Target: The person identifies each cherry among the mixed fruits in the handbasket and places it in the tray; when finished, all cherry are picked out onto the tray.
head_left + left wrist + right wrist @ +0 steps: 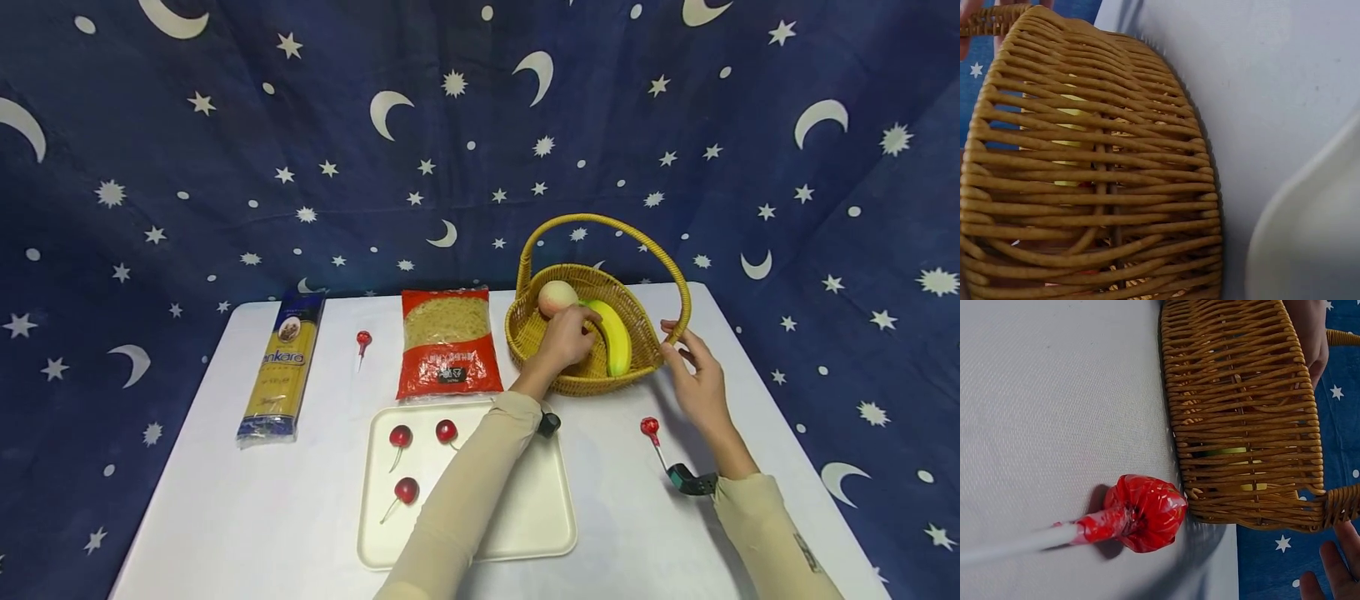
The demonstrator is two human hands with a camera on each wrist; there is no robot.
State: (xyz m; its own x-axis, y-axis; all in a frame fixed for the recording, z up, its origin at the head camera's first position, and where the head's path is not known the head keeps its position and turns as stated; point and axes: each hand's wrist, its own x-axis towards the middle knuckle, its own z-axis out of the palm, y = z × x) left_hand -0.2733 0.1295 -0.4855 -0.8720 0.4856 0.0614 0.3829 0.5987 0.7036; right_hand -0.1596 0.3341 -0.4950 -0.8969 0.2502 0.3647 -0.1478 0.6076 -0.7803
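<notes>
A wicker basket (592, 385) with a tall arched handle (600, 219) stands at the back right, holding a peach (557, 297) and a banana (617, 340). My left hand (567, 340) reaches over the near rim into it, fingers bent down beside the banana. Whether those fingertips hold anything is hidden. At the handle's right foot, my right hand (697, 379) grips with the thumb in front and fingers behind. The right wrist view shows some of its fingers (1337, 565) by the handle. A red lollipop (650, 429) lies near that wrist.
Several cherries, including one cherry (406, 490), lie on a cream tray (525, 546) under the left forearm. Behind the tray is a red pasta bag (448, 342). Further left are another lollipop (363, 339) and a spaghetti pack (283, 367). A starry cloth (465, 200) hangs behind.
</notes>
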